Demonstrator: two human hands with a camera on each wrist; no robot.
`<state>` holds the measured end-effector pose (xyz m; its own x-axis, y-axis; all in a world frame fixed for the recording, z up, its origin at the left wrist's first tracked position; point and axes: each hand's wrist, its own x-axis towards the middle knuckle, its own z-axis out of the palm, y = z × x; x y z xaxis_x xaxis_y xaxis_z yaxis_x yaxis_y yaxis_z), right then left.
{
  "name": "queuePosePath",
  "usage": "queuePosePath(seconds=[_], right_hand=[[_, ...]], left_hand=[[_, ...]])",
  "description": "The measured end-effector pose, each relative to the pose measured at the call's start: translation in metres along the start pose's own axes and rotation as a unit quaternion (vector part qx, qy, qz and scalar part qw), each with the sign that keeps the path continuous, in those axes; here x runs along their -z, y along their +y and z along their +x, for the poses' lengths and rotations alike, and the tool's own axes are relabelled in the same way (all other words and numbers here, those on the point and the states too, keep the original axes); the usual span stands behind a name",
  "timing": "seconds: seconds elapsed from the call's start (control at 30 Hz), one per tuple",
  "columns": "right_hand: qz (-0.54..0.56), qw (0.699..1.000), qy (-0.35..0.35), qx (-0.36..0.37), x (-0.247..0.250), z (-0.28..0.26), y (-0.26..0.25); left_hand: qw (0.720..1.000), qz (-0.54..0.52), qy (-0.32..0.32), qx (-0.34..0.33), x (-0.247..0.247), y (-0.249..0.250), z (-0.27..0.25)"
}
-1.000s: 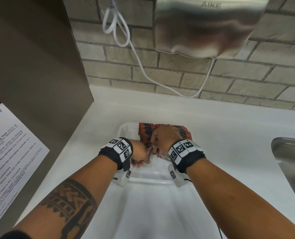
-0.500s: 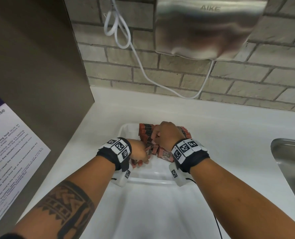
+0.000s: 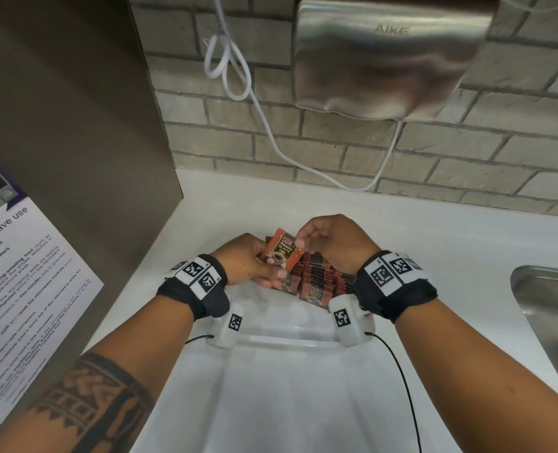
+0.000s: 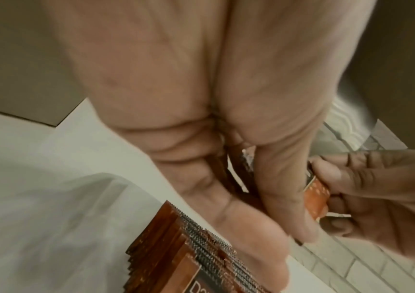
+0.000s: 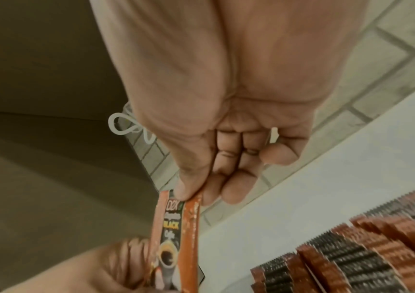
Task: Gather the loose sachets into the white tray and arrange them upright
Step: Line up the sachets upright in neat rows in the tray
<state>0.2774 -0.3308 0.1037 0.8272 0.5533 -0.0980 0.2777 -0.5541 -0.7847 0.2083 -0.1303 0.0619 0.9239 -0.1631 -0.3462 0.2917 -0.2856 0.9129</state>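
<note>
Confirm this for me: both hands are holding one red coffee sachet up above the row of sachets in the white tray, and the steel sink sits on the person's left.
One detail is wrong: the steel sink sits on the person's right, as the head view shows. The rest stands: the left hand and right hand hold one red coffee sachet above the row of sachets in the white tray.
</note>
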Motion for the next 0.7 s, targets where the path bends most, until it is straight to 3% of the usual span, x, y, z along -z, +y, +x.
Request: queuePosePath(seconds=[0.17,0.27,0.4,0.43,0.57,0.7], right_hand=[[-0.056,0.998,0.006,0.028,-0.003,0.000,-0.011],[-0.100,0.994,0.013,0.032,-0.009,0.002,-0.010],[-0.186,0.982,-0.011,0.009,-0.018,0.006,-0.001],[-0.214,0.977,-0.020,0.007,-0.022,0.007,0.001],[-0.277,0.960,-0.034,-0.022,-0.037,0.012,0.007],[-0.323,0.944,-0.049,-0.037,-0.048,0.016,0.010]], left_hand=[[0.994,0.084,0.069,-0.018,-0.002,-0.001,-0.003],[0.983,0.167,0.072,0.034,0.001,-0.002,-0.006],[0.893,0.432,0.020,0.127,0.000,0.000,-0.007],[0.887,0.445,0.004,0.125,-0.002,0.000,-0.006],[0.908,0.400,-0.069,0.107,-0.021,0.003,-0.001],[0.886,0.430,-0.117,0.132,-0.037,-0.004,0.015]])
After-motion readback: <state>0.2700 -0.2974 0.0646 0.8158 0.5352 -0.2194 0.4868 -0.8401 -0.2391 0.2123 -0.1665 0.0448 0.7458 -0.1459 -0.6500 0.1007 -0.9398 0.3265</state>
